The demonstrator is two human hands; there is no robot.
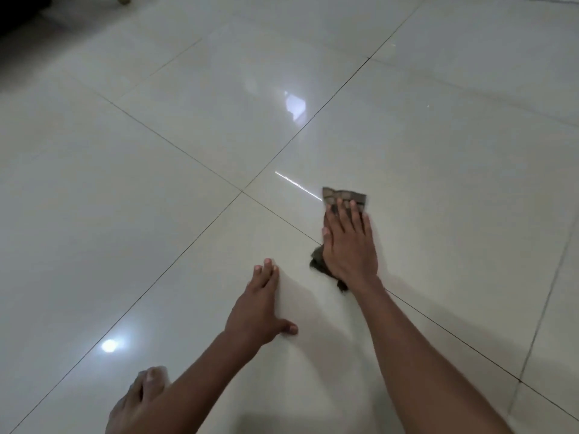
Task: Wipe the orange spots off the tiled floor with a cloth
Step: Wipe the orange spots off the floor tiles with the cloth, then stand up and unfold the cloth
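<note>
Pressing the cloth (344, 198) flat under our right hand (347, 242), fingers straight, right of frame centre, long axis toward the top; left hand (260, 311) rests spread on the floor (156, 183) beside it, and we can't spot orange anywhere.

Glossy cream tiled floor (156, 214) with dark grout lines, bright light reflections (294, 104), dark furniture (18, 14) at top left
</note>
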